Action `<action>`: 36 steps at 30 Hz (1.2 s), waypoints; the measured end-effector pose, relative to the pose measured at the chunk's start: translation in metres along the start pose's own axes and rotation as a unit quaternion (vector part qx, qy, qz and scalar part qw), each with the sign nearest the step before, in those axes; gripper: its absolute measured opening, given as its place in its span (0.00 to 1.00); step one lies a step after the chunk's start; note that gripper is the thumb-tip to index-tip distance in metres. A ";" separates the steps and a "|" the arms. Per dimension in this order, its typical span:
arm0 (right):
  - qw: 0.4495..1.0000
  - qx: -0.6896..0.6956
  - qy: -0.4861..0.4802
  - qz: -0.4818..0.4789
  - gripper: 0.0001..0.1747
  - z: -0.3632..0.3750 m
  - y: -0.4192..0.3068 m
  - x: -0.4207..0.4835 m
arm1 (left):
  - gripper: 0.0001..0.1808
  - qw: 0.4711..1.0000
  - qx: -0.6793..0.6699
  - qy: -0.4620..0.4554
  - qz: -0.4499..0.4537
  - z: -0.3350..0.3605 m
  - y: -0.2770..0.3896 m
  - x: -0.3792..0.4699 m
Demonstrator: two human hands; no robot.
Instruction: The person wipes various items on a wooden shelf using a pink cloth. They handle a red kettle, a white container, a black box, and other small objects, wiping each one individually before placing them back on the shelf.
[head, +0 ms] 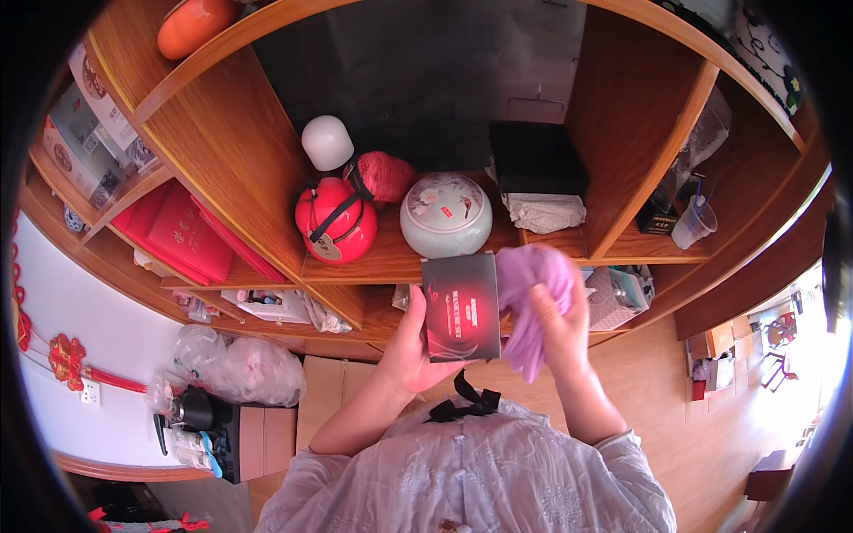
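In front of my chest, my left hand [406, 346] holds a dark red and black manicure set box [461, 308] that bears writing. My right hand [565, 320] grips a bunched purple cloth [530, 300] at the box's right side. Just beyond the box, a lidded pale ceramic jar [445, 216] with a bird and flower pattern stands on the wooden shelf [393, 266]. A round red jar [336, 220] with a black strap stands to its left, near a bunched pink-red item [383, 176] and a white rounded object [327, 142].
Right of the pale jar, a black box [538, 158] rests above folded light cloth [545, 212]. Red folders [190, 233] fill a left compartment. A plastic cup [694, 223] stands in the right one. Plastic bags [240, 366] and a carton [266, 443] are at lower left.
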State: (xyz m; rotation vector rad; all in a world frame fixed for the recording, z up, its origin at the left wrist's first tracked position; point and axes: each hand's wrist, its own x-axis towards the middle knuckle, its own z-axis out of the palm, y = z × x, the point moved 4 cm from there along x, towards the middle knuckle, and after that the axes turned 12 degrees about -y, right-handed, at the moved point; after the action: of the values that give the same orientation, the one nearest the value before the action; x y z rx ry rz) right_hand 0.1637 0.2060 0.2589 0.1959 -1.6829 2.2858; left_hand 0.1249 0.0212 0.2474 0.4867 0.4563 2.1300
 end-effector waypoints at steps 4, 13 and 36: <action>0.975 -0.139 0.034 -0.173 0.36 -0.003 -0.037 0.000 | 0.49 0.999 -0.030 -0.011 0.022 0.012 0.002 0.007; 0.742 -0.535 -0.230 -0.333 0.27 0.060 -0.030 -0.009 | 0.39 0.995 0.075 0.053 0.033 -0.001 -0.010 0.009; 0.972 -0.085 -0.218 -0.020 0.24 -0.013 -0.001 -0.048 | 0.49 0.978 0.077 -0.144 0.133 0.011 0.021 0.018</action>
State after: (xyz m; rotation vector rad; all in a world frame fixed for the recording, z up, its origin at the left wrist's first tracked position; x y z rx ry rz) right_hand 0.2102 0.2113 0.2426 0.7316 -2.0473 2.1625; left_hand 0.1063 0.0261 0.2698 0.9776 0.4106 2.2367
